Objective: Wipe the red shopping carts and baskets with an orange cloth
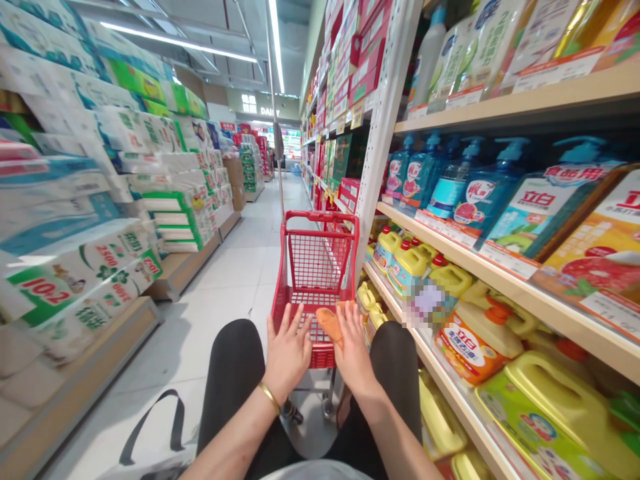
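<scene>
A small red shopping cart (320, 293) with a mesh basket stands right in front of me, between my knees. My left hand (289, 343), a gold bangle on its wrist, is stretched out over the near left side of the cart with its fingers spread. Beside it, my right hand (353, 343) reaches over the near right side. An orange cloth (328, 325) is held in that hand, bunched under the fingers and sticking out past the thumb. Whether either palm touches the cart's rim cannot be made out.
Shelves (450, 247) with blue pump bottles (467, 190) and yellow detergent jugs (480, 340) run close along my right. Stacked tissue packs (85, 267) line the left. A tiled aisle (250, 253) stretches ahead. A bag with a dark strap (155, 420) lies at lower left.
</scene>
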{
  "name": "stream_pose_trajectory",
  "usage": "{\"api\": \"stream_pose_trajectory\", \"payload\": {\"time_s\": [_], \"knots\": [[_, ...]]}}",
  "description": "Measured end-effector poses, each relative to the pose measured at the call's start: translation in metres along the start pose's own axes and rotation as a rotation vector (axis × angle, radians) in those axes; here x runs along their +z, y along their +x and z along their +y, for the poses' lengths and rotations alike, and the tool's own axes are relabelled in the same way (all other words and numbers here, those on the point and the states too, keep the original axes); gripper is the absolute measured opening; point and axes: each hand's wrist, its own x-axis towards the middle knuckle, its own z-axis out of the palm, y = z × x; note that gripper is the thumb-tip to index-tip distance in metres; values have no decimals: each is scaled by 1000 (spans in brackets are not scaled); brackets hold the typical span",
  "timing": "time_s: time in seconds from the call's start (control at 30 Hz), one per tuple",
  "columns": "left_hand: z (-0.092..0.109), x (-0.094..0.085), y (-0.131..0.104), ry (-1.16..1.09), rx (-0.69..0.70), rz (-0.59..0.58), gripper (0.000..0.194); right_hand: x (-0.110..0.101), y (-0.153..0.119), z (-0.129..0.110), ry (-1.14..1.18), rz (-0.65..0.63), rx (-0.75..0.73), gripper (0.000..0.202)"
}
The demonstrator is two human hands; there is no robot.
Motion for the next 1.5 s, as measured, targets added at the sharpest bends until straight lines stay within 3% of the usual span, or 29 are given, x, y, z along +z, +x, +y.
{"api": "stream_pose_trajectory", "payload": {"time_s": [0.1, 0.27, 0.4, 0.53, 0.73, 0.83, 0.93, 1.03, 1.27, 1.5], "knots": [[-16, -2, -3, 25, 15, -18, 59, -5, 11, 3, 1, -65, -18, 83], [-47, -6, -6, 18, 37, -33, 68, -13, 52, 14, 32, -106, 89, 61], [-63, -8, -6, 16, -45, -24, 73, -11, 43, -16, 134, -279, -155, 61], [-51, -7, -3, -5, -143, 0, 77, -9, 33, -39, 129, -336, -246, 65], [-9, 5, 4, -26, -75, 32, 64, -7, 79, -12, -64, -196, -30, 56], [1, 11, 8, -32, -57, 47, 63, -4, 75, -6, -23, -218, -75, 52], [2, 13, 8, -30, -62, 48, 64, -2, 52, -6, 61, -256, -151, 56], [2, 13, 6, -17, -46, 36, 64, -3, 46, 0, 59, -256, -127, 57], [11, 16, 2, -30, 2, 11, 61, -6, 93, 27, -41, -253, 24, 51], [-18, 5, 9, -7, -48, 29, 57, -12, 69, 17, -62, -280, -17, 55]]}}
